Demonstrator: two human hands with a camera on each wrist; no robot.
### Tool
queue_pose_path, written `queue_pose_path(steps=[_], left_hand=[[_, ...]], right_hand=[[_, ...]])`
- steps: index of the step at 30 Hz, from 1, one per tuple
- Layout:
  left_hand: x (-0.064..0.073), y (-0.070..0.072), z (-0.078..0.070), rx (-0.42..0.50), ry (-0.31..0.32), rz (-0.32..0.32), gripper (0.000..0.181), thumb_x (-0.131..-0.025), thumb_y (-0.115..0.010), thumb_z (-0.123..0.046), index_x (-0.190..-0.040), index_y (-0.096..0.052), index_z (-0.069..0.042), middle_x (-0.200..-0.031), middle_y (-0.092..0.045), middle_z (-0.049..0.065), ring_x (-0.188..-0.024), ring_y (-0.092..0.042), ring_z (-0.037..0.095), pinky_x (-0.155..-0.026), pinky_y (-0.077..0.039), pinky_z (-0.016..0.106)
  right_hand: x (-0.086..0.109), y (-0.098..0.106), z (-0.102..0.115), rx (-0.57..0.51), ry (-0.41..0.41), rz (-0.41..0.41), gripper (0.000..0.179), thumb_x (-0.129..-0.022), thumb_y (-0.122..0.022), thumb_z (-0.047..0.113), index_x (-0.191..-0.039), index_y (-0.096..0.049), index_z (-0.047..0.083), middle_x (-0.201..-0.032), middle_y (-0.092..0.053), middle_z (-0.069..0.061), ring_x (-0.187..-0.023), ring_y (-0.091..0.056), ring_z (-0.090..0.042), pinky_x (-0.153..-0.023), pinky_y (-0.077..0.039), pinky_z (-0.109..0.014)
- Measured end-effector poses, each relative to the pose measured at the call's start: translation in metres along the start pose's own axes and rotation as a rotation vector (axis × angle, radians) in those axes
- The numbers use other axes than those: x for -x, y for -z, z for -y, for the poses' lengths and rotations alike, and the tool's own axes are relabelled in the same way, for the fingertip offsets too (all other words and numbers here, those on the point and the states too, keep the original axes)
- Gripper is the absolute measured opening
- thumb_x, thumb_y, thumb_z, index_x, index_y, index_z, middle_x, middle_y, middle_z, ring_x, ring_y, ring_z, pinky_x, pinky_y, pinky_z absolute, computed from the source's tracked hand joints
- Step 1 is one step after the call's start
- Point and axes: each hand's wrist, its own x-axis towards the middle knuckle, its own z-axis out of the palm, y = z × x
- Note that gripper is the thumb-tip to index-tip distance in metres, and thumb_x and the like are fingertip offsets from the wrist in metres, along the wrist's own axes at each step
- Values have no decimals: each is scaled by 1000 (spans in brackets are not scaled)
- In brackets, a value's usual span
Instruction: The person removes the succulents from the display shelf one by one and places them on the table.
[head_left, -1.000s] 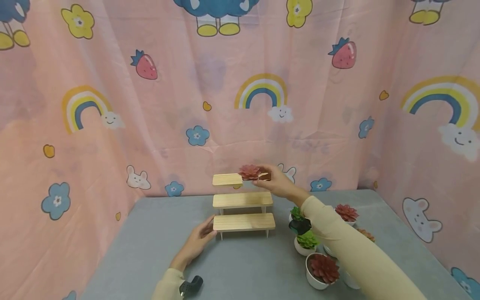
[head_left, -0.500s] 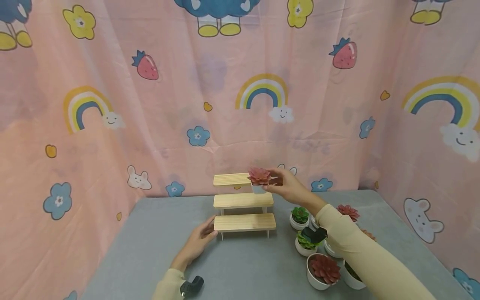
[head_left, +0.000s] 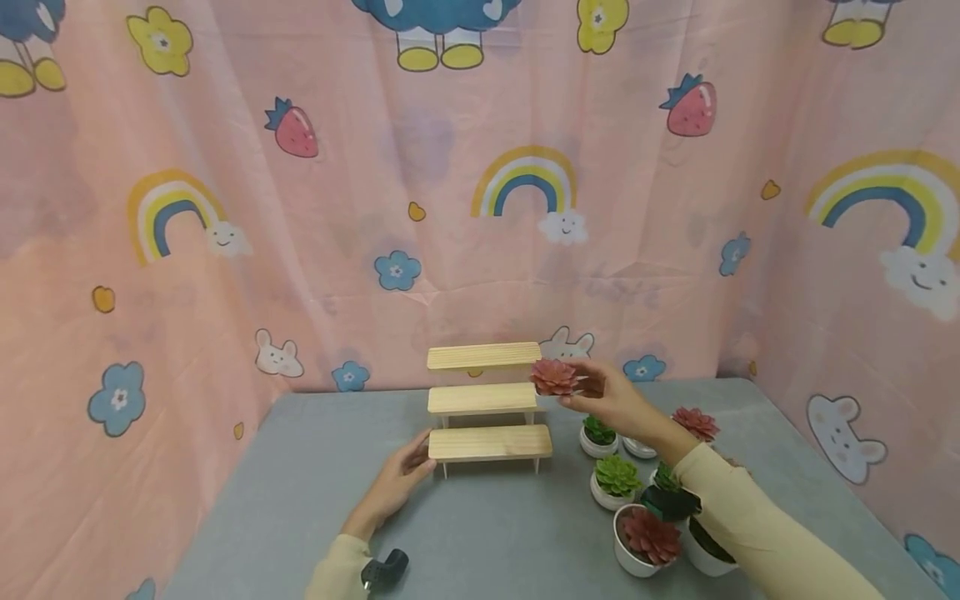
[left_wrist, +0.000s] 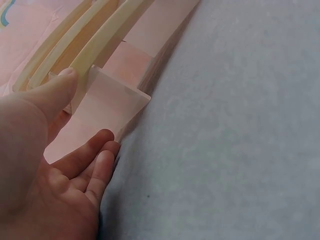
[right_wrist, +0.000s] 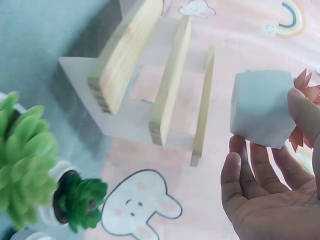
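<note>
A three-tier display stand (head_left: pixel 491 443) with pale wooden steps and translucent side panels stands at the back of the table. My left hand (head_left: pixel 395 485) grips the left end of its lowest step, thumb (left_wrist: pixel 62 90) on the wood and the other fingers beside the panel. My right hand (head_left: pixel 615 400) holds a potted succulent (head_left: pixel 553 378) with reddish-pink leaves, in the air just right of the upper steps. In the right wrist view, thumb and fingers hold its pale square pot (right_wrist: pixel 262 107) tilted on its side. All three steps are bare.
Several potted succulents stand on the grey table (head_left: pixel 300 500) at the right, among them a bright green one (head_left: pixel 617 475), a dark green one (head_left: pixel 598 430) and a dark red one (head_left: pixel 651 536). My right sleeve (head_left: pixel 757 517) passes over part of the group. A patterned pink cloth (head_left: pixel 337 217) hangs behind.
My right hand has carried the pink succulent from in front of the top step to the right and down, off the stand's right end. The left hand has stayed in place.
</note>
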Motion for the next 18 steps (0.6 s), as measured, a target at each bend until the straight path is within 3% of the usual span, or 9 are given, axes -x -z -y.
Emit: queue_pose_path(steps=[4,8,15,18], left_hand=[[0,-2,0,9,2,-5,63,-102,-61,-26,-157,-36,-7,-141,-58,24,-130,-58,40,-109,-47,58],[0,-1,1,15,-2,4,63,-102,-61,-24,-157,-36,-6,-141,-59,23,-129,-58,39,-108,-47,57],[-1,-2,3,10,-6,10,64,-102,-61,-25,-157,-34,-5,-142,-58,23,-130,-58,38,-110,-47,55],[-1,-2,3,1,-11,14,65,-103,-60,-26,-158,-33,-5,-144,-57,24,-131,-57,39,-110,-47,54]], right_hand=[[16,7,-5,8,-10,-4,57,-97,-67,12,-146,-44,-6,-134,-59,-28,-116,-64,-34,-87,-58,-24],[31,12,-6,21,-25,-5,59,-97,-68,12,-147,-43,-6,-134,-59,-28,-114,-65,-23,-86,-57,-23],[51,20,-8,91,-61,-21,59,-97,-68,15,-147,-44,-6,-141,-54,-30,-123,-60,-42,-92,-57,-33],[58,25,-10,99,-56,-27,57,-97,-68,16,-146,-46,-3,-138,-57,-26,-118,-65,-27,-88,-57,-25]])
